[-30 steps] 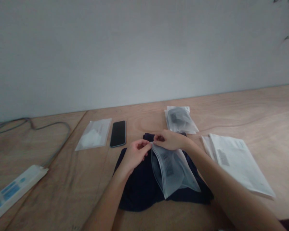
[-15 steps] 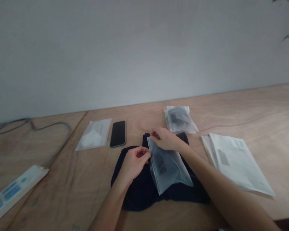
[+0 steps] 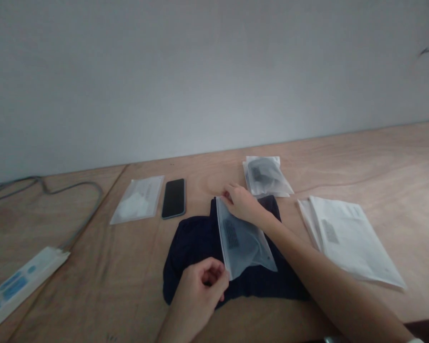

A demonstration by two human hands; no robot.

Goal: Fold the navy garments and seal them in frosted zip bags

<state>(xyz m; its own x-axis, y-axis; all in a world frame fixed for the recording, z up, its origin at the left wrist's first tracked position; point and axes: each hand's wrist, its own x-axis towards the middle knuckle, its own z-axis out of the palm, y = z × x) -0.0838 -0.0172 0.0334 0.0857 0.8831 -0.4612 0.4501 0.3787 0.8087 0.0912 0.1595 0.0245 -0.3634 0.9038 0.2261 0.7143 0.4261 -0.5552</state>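
Observation:
A frosted zip bag [image 3: 248, 245] with dark printing lies over a dark navy garment [image 3: 196, 238], its zip edge facing left. My left hand [image 3: 205, 288] is closed in a pinch at the near end of that zip edge. At the far end, my right hand [image 3: 241, 202] grips the bag's top corner between thumb and fingers. Something dark shows faintly through the bag, though it may be the cloth beneath. The garment is spread on the wooden table on both sides of the bag.
A phone [image 3: 173, 198] and a frosted bag with a white item [image 3: 137, 200] lie to the left. Beyond my right hand is a stack of filled bags [image 3: 266, 175]. White bags [image 3: 353, 238] lie at right. A power strip [image 3: 25, 286] with a grey cable [image 3: 89, 214] sits far left.
My left hand has slid along the zip edge toward me, from near my right hand to the near corner. The bag now lies flatter, its edge stretched between both hands.

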